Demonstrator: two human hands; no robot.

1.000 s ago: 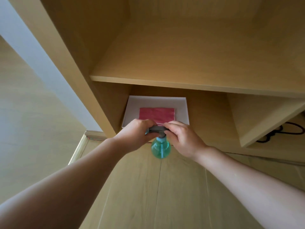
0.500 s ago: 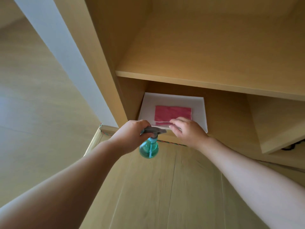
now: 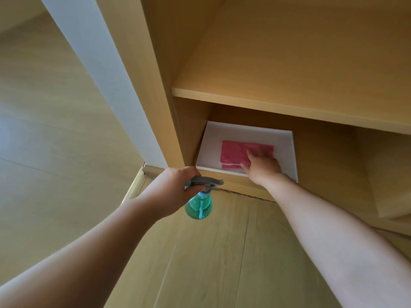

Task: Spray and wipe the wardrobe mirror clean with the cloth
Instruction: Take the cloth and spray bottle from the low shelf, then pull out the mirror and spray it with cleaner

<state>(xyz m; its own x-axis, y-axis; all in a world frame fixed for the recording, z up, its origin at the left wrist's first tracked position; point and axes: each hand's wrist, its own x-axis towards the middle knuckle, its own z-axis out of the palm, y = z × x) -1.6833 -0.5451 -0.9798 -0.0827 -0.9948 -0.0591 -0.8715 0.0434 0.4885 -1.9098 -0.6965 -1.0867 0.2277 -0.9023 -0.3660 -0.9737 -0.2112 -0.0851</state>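
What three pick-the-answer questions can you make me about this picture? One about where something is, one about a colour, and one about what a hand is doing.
1. Where is the pink cloth?
A. on the floor
B. in the white tray
C. on top of the cupboard

2. What colour is the body of the spray bottle?
A. green
B. red
C. yellow

3. What is the left hand doing?
A. hanging empty
B. gripping the spray bottle
C. pressing the cloth

Answers:
1 B: the cloth lies flat in the tray under the shelf, with the right hand reaching onto it.
2 A: its see-through body is green under a grey head.
3 B: its fingers curl round the bottle's neck.
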